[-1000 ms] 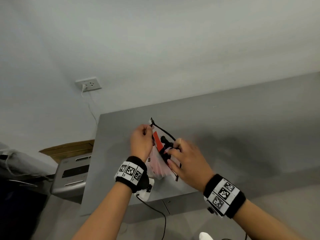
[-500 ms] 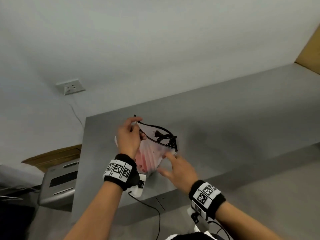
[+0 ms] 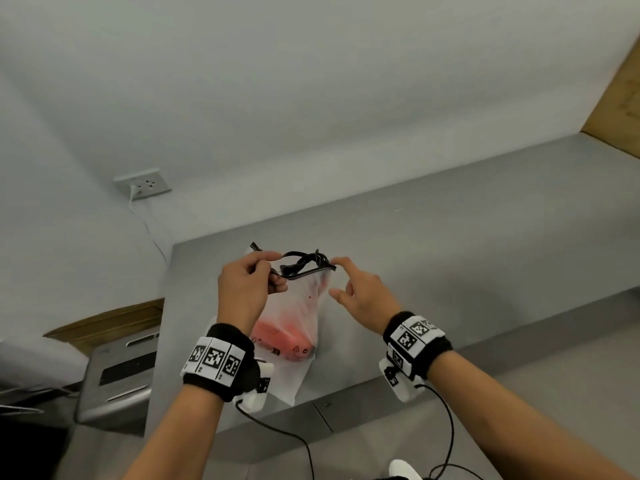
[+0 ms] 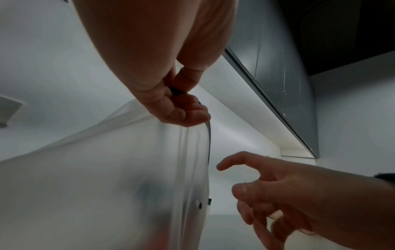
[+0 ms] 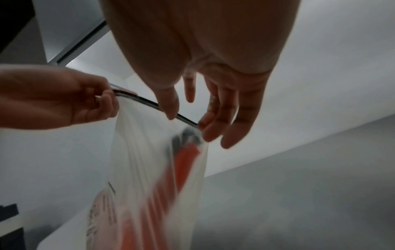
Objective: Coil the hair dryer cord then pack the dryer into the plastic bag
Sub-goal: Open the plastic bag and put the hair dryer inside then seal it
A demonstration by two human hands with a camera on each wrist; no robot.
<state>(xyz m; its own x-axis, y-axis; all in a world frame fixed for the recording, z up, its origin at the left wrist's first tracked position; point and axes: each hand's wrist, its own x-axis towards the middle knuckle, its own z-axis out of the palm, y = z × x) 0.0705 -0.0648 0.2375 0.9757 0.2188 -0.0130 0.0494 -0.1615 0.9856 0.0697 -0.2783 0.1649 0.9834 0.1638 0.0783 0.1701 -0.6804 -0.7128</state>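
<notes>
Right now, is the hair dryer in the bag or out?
In: the red dryer shows through the plastic bag; its black cord bunches at the mouth.

The left hand pinches the rim of the frosted plastic bag, the right hand beside it, fingers loosely spread.

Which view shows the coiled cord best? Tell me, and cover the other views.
Head view: the coiled cord pokes out sharply above the rim of the plastic bag. Right wrist shows only a dark blur through the bag; left wrist, at most a faint grey smudge.
</notes>
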